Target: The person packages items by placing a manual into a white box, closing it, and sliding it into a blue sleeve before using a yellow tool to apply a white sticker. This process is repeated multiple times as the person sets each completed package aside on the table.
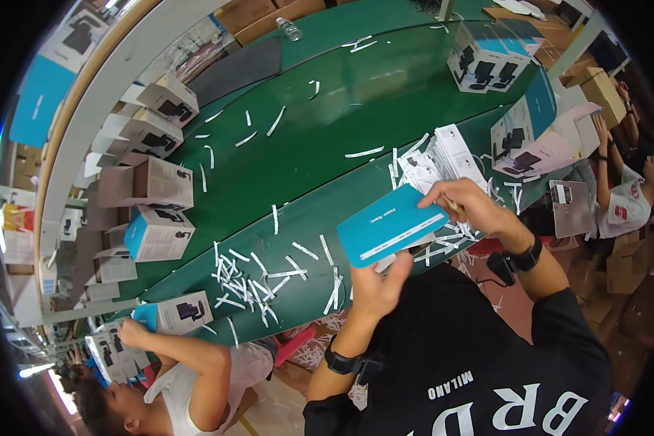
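Holding the blue box [391,225] between both hands: left hand [374,287] grips its near edge, right hand [469,205] pinches its far-right corner, long side running left to right.

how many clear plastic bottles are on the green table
1: a clear plastic bottle lies on its side at the far edge of the green table, beside the cardboard boxes. Others may be hidden behind the stacked cartons.

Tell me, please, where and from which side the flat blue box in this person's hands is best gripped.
Probably at its lower long edge, from the person's own side. The flat blue box is thin and tilted, its broad face up, so a pinch across the edge suits it. The left hand already holds it there from below; the right hand meets its far corner, above the green table.
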Action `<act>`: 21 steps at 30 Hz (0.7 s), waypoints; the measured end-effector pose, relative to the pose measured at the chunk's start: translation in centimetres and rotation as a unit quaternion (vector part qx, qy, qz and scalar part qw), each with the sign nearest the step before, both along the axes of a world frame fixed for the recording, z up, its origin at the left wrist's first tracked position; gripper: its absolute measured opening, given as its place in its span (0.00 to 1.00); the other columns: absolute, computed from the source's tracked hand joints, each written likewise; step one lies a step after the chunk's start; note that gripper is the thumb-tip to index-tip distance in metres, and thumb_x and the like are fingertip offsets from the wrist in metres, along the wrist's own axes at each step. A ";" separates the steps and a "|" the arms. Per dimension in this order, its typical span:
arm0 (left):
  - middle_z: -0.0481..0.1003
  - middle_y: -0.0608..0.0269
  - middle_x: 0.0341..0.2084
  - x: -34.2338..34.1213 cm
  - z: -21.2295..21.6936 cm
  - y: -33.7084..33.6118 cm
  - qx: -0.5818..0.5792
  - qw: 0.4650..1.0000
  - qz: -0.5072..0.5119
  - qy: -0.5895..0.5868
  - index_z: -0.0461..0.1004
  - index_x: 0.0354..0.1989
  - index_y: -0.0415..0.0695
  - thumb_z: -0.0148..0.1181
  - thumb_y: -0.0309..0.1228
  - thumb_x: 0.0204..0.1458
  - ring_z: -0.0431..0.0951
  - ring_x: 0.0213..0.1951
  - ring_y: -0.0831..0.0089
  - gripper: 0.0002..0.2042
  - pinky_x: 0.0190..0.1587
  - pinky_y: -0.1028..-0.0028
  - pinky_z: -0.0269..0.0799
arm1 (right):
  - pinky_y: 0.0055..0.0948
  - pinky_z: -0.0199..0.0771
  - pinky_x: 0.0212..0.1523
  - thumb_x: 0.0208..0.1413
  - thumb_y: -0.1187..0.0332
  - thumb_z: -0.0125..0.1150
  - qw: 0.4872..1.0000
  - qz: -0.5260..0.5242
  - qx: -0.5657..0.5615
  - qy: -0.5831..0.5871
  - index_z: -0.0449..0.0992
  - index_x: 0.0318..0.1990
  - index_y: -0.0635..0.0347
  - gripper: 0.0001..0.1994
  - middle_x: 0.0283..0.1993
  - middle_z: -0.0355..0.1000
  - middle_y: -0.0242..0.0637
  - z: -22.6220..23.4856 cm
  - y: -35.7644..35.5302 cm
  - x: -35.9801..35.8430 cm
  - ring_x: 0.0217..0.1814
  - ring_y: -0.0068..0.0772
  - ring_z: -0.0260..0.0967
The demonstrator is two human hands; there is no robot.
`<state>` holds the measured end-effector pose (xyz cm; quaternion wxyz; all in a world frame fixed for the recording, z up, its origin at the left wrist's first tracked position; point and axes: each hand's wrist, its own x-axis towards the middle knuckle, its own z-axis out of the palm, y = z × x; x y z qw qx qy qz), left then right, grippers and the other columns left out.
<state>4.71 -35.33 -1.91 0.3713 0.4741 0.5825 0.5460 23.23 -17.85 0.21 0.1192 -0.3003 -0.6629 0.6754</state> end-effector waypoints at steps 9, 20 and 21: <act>0.78 0.55 0.53 0.5 -4.1 0.3 0.013 0.931 0.011 -0.363 0.66 0.66 0.36 0.57 0.21 0.63 0.80 0.53 0.62 0.22 0.59 0.60 0.74 | 0.23 0.60 0.24 0.72 0.63 0.38 0.910 -0.246 -0.285 0.175 0.75 0.58 0.66 0.21 0.24 0.63 0.28 -3.7 -7.1 3.8 0.21 0.20 0.57; 0.74 0.51 0.58 2.6 -6.0 0.6 0.030 0.963 -0.042 -0.266 0.67 0.64 0.36 0.56 0.20 0.63 0.75 0.60 0.58 0.21 0.63 0.52 0.71 | 0.29 0.71 0.27 0.69 0.65 0.56 0.988 -0.072 0.097 -0.098 0.73 0.57 0.62 0.15 0.27 0.76 0.36 2.4 -8.6 8.8 0.26 0.29 0.75; 0.75 0.54 0.56 2.8 -5.4 0.8 0.027 0.959 -0.025 -0.281 0.69 0.62 0.36 0.57 0.20 0.63 0.76 0.58 0.63 0.19 0.61 0.60 0.71 | 0.29 0.71 0.27 0.69 0.65 0.56 0.987 -0.081 0.098 -0.102 0.73 0.57 0.62 0.15 0.27 0.76 0.36 2.7 -7.9 7.8 0.26 0.29 0.75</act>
